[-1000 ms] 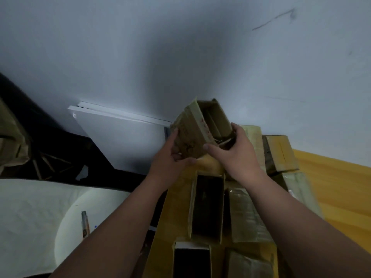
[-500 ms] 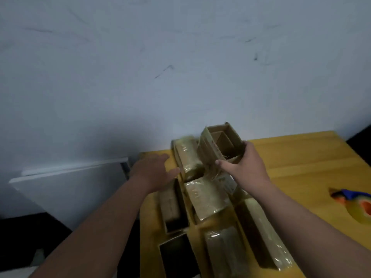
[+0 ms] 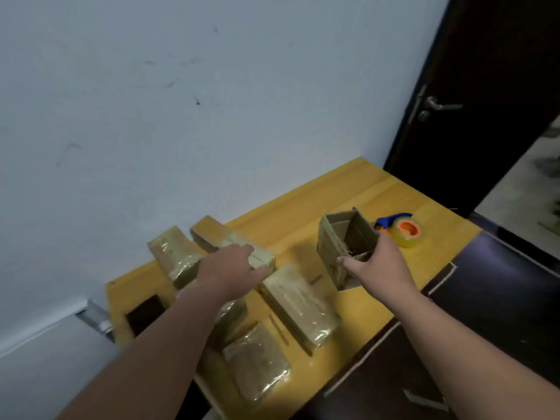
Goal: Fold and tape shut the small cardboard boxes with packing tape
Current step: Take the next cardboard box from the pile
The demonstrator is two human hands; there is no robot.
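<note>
Right grip (image 3: 374, 265) partly hiding open box (image 3: 345, 237)

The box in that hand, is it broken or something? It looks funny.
A bit. The open box gripped by the right hand is tilted, untaped, with frayed bits at its edge. The taped boxes lie shut on the table. The left hand rests on one.

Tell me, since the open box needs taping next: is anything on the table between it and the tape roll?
Nothing visible. The open brown cardboard box, held in the right hand, sits just left of the yellowish tape roll with the orange core; only bare yellow wooden table surrounds them.
</note>
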